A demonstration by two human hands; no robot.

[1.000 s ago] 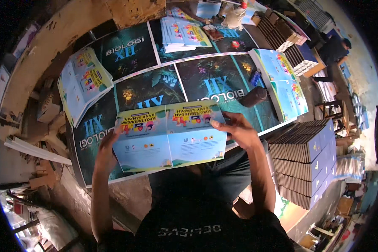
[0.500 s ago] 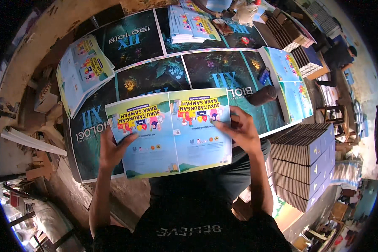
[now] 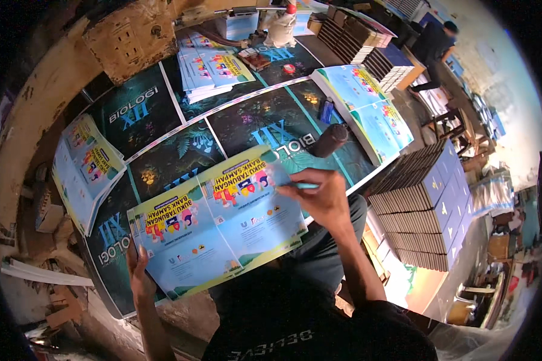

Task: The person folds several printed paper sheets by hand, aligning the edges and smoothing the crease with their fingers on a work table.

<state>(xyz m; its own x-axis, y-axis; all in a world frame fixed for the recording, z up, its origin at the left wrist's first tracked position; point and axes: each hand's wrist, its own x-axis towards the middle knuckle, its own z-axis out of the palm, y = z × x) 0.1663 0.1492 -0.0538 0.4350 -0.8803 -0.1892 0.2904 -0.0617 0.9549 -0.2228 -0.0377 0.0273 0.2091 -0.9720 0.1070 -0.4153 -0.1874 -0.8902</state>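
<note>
Dark printed sheets [image 3: 132,99]: spread flat, pale borders between their panels.
Held sheets [image 3: 229,225]: blue and yellow, tilted, in front of the person's chest and over the near part of the dark ones.
Left hand [image 3: 140,274]: fingers clamped on their left edge.
Right hand [image 3: 325,198]: thumb and fingers pinched at their upper right edge, a pale blue sliver [image 3: 308,186] showing there.
Matching piles: left pile [image 3: 90,165], far pile [image 3: 208,69], right pile [image 3: 367,114].
Near right pile: dark rounded object [image 3: 330,141], small blue item [image 3: 326,112].
Beyond right forearm: stacked purple-covered books [image 3: 427,207].
</note>
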